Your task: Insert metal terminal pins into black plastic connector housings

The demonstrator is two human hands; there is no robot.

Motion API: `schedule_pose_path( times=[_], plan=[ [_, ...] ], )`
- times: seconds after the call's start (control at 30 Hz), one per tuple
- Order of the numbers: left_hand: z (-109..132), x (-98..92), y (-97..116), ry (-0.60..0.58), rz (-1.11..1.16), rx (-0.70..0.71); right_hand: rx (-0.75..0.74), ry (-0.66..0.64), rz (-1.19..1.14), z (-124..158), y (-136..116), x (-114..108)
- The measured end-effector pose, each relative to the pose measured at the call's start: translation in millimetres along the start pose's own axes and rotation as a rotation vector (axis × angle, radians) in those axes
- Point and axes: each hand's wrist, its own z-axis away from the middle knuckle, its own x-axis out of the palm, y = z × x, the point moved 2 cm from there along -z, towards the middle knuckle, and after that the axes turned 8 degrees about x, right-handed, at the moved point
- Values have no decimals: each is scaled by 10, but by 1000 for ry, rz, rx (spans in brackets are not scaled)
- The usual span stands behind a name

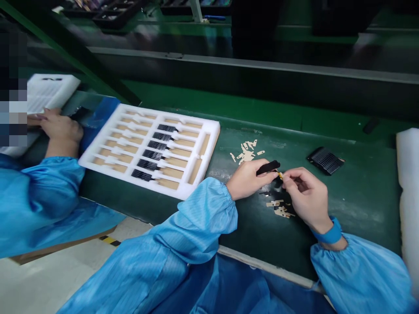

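Observation:
My left hand [246, 179] is closed around a small black flat part [267, 167], holding it over the green table [360, 196]. My right hand [306, 196] pinches a tiny yellowish tab [280, 175] at the end of that part. Both hands meet just above a small heap of tan paper tabs [280, 210]. Another scatter of tan tabs [246, 152] lies a little beyond my left hand.
A white foam tray [209, 131] with several black parts in its slots lies to the left. A stack of black parts [325, 160] sits to the right. A co-worker's hand [60, 131] in a blue sleeve rests at far left by another white tray [49, 89]. White foam [407, 183] borders the right edge.

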Motion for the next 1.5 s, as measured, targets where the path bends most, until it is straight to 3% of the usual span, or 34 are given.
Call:
schedule_pose_path(
  times=[0.13,0.33,0.53,0.63,0.7,0.8,0.9,1.07,1.2,1.3,1.43,1.5],
  plan=[
    [20,-20,26,84,-156,21,-47,155,107,2,-65,-27],
    [42,-2,100,63,-279,85,-48,20,140,2,-106,5],
    [65,26,62,36,-302,104,-30,14,132,12,-62,19],
    [50,19,58,43,-240,82,50,37,99,-11,-3,18],
    [25,-20,62,134,-145,33,147,106,31,-38,46,4],
    [-11,-107,72,376,49,-41,231,213,-54,-64,91,-18],
    [-28,-143,86,493,148,-70,166,156,23,-65,71,1],
    [-30,-99,113,453,144,-100,-30,129,301,-45,-19,39],
    [-19,-66,105,411,141,-105,-61,103,310,-61,-39,47],
    [-1,13,46,318,228,-117,8,96,183,-80,-21,24],
    [0,204,-66,63,554,-158,189,177,-28,-93,32,-22],
    [-30,234,-111,48,702,-193,231,200,-80,-93,49,-28]
  ],
)
